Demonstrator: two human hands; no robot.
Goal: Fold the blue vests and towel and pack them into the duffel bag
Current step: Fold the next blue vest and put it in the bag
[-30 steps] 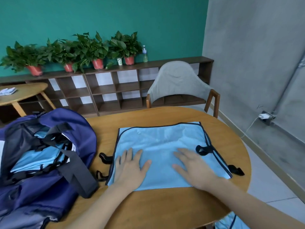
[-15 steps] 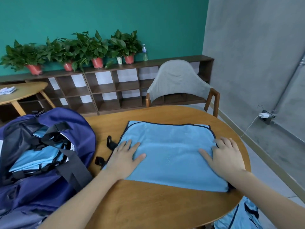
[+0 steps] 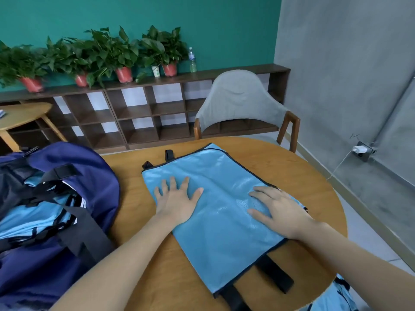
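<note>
Both forearms are bare, no sleeves in view; the left hand (image 3: 177, 199) and right hand (image 3: 280, 208) wear nothing.

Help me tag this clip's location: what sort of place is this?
Probably an office lounge or meeting room: a round wooden table, a long low cubby shelf lined with potted plants, and a grey upholstered chair.

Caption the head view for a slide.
Both hands, left hand and right hand, press flat on a light-blue mesh vest beside an open navy duffel bag.
</note>
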